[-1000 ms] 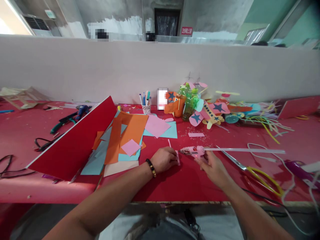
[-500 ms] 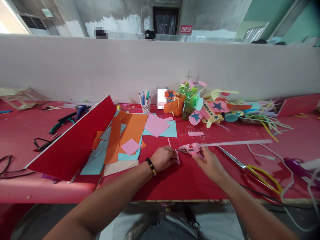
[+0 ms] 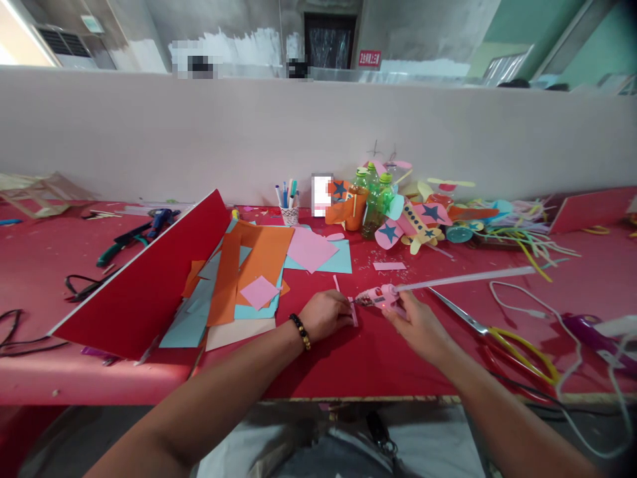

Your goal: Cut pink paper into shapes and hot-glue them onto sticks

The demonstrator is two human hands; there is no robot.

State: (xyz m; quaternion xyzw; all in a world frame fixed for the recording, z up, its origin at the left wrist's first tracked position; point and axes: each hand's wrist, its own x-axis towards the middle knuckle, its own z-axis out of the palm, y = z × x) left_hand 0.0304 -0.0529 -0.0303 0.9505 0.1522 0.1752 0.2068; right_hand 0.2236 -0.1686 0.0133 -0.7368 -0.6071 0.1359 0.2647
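My right hand (image 3: 415, 325) is closed around a pink hot glue gun (image 3: 381, 296), from whose back a long clear glue stick (image 3: 472, 277) sticks out to the right. The gun's nozzle points left and meets, or almost meets, a narrow pink paper strip (image 3: 354, 315) on the red tabletop. My left hand (image 3: 326, 315) holds that strip down with its fingers bunched at the left edge; the fingertips are partly hidden. Another thin pink strip (image 3: 336, 283) shows just beyond the left fingers. A small pink paper rectangle (image 3: 389, 266) lies farther back.
Coloured paper sheets (image 3: 266, 249) lie to the left beside a leaning red board (image 3: 149, 285). Large yellow-handled scissors (image 3: 522, 355) and a purple tool (image 3: 592, 335) with a white cable are at right. Green bottles (image 3: 371, 206) and paper-plane crafts (image 3: 423, 226) stand along the white partition (image 3: 249, 133).
The glue stick's far end has swung up and slightly left as the glue gun tilts. My left hand stays in place on the paper strip.
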